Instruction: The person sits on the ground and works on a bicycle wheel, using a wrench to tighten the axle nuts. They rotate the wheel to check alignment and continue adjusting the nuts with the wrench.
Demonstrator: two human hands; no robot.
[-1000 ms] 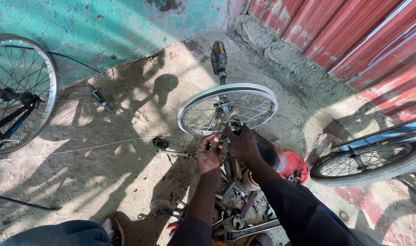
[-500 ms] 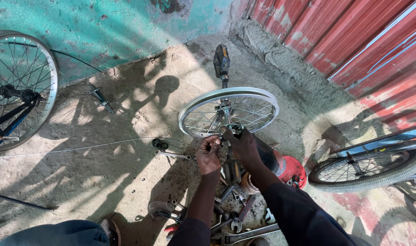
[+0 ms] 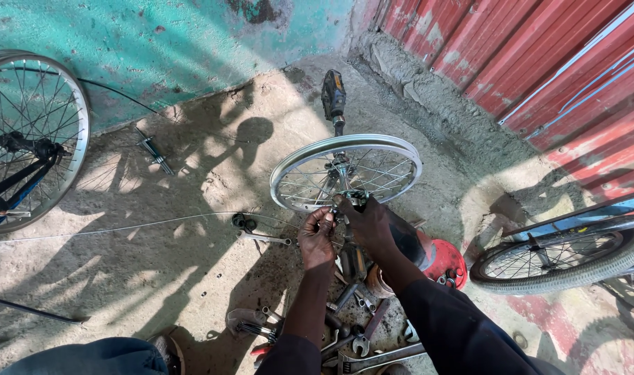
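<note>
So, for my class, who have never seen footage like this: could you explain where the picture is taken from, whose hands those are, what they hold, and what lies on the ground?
The picture comes from a camera worn on a person's head, looking down at that person's own bare hands. The left hand and right hand both grip the hub area of a small spoked wheel, a bare rim without a tyre. Below them, spanners and other tools lie scattered on the concrete ground, beside a red container. A larger wheel stands at the left, and a tyred wheel at the right.
</note>
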